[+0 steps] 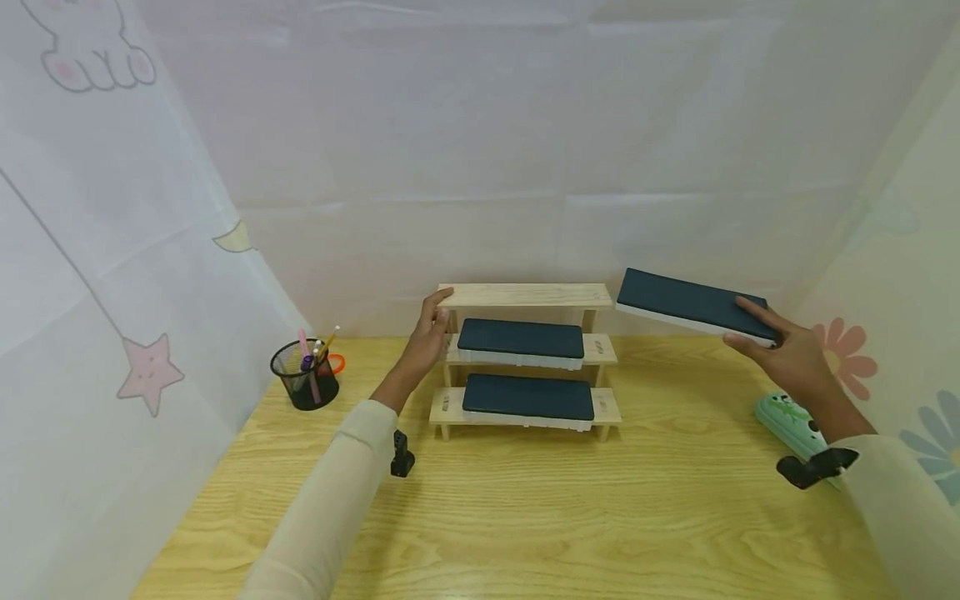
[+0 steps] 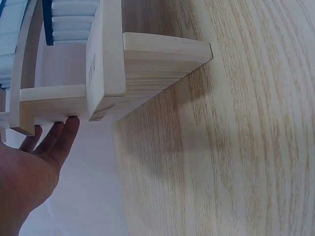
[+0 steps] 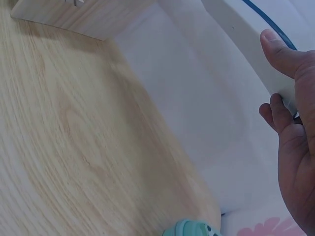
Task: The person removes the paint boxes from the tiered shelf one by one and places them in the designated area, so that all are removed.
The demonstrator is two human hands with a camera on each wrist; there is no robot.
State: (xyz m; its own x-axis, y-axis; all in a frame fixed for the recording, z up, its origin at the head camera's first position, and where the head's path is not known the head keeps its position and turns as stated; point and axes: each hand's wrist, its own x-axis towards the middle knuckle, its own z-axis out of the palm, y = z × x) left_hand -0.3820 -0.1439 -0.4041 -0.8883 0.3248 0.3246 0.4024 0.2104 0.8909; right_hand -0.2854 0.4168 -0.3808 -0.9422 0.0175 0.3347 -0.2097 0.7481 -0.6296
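A light wooden three-step rack [image 1: 525, 294] stands against the back wall. Flat white boxes with dark blue lids lie on its middle step, a box [image 1: 520, 337], and on its bottom step, another box [image 1: 528, 396]. My left hand [image 1: 426, 337] is at the rack's upper left end, one finger on the top board. In the left wrist view, its straight fingers [image 2: 64, 140] touch the outer side of a wooden support. Right of the rack, my right hand [image 1: 791, 358] grips a third lidded box [image 1: 686, 300] by its right end, raised above the table and tilted.
A black mesh pen cup [image 1: 306, 375] with pens and orange-handled scissors stands left of the rack. A green pencil case [image 1: 787, 425] lies at the right, below the right forearm. White patterned sheets line the back and sides of the wooden table [image 1: 540, 517].
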